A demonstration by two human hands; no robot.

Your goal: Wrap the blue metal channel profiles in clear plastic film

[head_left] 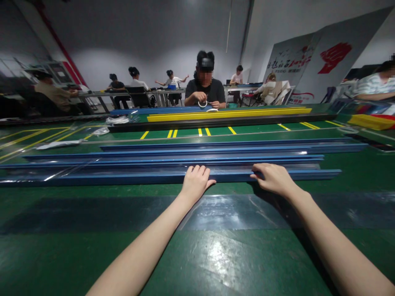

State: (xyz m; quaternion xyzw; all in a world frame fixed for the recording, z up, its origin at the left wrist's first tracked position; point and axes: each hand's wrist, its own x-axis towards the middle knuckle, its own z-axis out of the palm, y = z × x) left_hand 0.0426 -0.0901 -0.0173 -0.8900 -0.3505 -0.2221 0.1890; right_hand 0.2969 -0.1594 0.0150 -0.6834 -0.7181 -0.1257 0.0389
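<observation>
Nearest me among several long blue plastic rails is one that lies crosswise on the green table, with both my hands on it. My left hand rests near its middle, fingers bent over the rail and thumb out along the front edge. Further right, my right hand is closed on the same rail between curled fingers and thumb; its fingertips are partly hidden. A clear plastic strip lies flat on the table under my forearms.
Beyond the blue rails lie a black rail and yellow rails. A person sits opposite, holding a white ring. Crumpled clear film is at the back left; a yellow tray stands at the right.
</observation>
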